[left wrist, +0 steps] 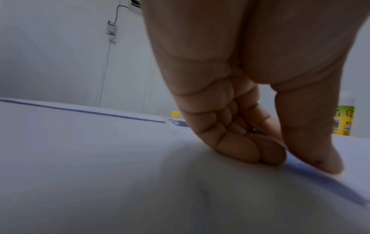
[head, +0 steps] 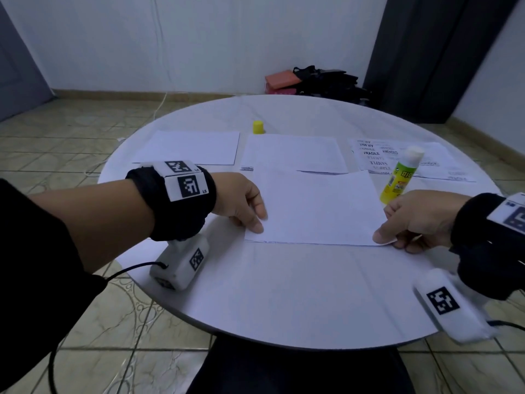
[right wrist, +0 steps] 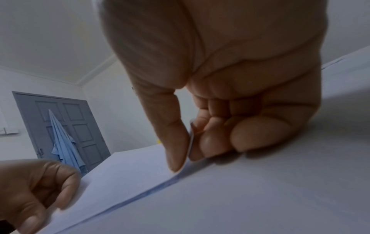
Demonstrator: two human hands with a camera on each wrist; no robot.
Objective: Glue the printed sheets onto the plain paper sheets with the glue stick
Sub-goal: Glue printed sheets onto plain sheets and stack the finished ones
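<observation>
A round white counter (head: 284,294) carries everything. At its middle, nearest the person, lies a white sheet (head: 315,206), blank side up, its near edge lined up over another sheet beneath it. The left hand (head: 241,203) pinches the sheet's near left corner, thumb on top and curled fingers (left wrist: 240,148) tucked beneath the edge. The right hand (head: 417,217) pinches the near right corner the same way, the paper's edge caught between its thumb (right wrist: 174,142) and bent fingertips.

Beyond the held sheet, one plain paper sheet (head: 190,147) lies on the far left and a second plain sheet (head: 295,152) at the far centre, with the edge of a printed page just showing under its left corner. On the far right sits a spread of printed sheets (head: 397,157), turned away from the person; the words "FRAGILE", "AIR MAIL", "SAMPLE" and "AMENDED" can be read, the rest is too blurred.

An uncapped glue stick (head: 400,174) stands upright just beside the held sheet's right edge, yellow and green with its white glue exposed; its label cannot be read. Its yellow cap (head: 258,127) stands apart at the far centre of the counter.
</observation>
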